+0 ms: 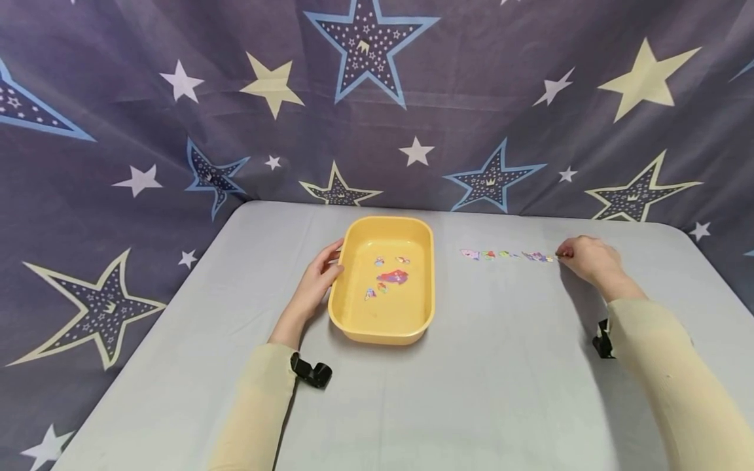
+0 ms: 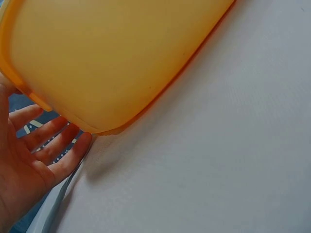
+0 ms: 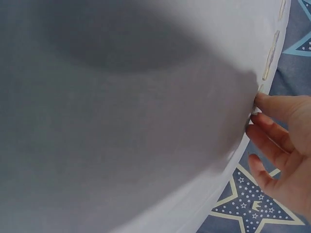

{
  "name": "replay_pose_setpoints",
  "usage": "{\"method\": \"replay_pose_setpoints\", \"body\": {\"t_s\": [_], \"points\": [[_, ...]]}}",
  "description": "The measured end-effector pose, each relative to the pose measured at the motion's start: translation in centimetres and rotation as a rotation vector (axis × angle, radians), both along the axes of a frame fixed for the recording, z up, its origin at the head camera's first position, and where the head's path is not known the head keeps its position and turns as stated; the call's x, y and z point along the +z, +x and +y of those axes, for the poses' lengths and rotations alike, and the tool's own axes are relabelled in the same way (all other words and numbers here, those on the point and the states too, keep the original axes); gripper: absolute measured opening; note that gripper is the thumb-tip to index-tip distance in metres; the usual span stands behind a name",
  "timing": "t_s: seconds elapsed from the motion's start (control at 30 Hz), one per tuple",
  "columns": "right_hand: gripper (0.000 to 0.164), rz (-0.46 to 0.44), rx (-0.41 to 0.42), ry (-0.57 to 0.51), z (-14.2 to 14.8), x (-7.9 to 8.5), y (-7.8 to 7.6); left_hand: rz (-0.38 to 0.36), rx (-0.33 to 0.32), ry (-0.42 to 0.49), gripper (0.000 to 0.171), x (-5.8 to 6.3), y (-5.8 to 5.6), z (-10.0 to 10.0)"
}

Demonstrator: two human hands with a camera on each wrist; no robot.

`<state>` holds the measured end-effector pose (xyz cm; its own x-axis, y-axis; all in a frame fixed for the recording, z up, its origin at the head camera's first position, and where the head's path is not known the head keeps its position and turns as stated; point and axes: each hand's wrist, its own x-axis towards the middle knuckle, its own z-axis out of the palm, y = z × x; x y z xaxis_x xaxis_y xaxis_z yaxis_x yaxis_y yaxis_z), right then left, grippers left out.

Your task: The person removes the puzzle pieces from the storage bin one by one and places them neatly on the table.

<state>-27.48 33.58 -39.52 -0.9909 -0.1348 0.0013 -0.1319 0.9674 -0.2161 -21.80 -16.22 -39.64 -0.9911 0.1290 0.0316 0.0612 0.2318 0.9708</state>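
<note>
A yellow plastic tray (image 1: 381,330) stands on the table in the head view, with several small colourful cut-out pieces inside, the largest a red and purple piece (image 1: 393,277). My left hand (image 1: 316,280) holds the tray's left side, thumb on the rim and fingers against the outer wall. In the left wrist view those fingers (image 2: 58,141) are spread along the wall. Right of the tray, a row of cut-outs lies flat, among them a pink one (image 1: 469,254) and a purple one (image 1: 535,256). At the row's right end my right hand (image 1: 592,261) pinches a small piece, mostly hidden by the fingertips.
A pale grey cloth covers the table (image 1: 483,386). Its back edge meets a dark curtain (image 1: 377,144) printed with stars, which also hangs along the left side. Black wrist straps (image 1: 311,371) sit on both sleeves.
</note>
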Motion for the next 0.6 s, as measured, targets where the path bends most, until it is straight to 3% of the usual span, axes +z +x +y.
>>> {"method": "replay_pose_setpoints", "body": {"t_s": [0.07,0.3,0.6], "points": [[0.023,0.017,0.002,0.014,-0.2,0.1,0.2,0.001,0.000,-0.004,0.056,0.1,0.0,0.0],[0.025,0.069,0.027,0.050,-1.9,1.1,0.3,0.019,0.025,-0.007,0.054,-2.5,-1.7,-0.8],[0.022,0.135,0.134,0.074,-6.4,2.8,0.4,0.017,0.017,-0.002,0.053,-2.4,-1.5,-0.7]]}}
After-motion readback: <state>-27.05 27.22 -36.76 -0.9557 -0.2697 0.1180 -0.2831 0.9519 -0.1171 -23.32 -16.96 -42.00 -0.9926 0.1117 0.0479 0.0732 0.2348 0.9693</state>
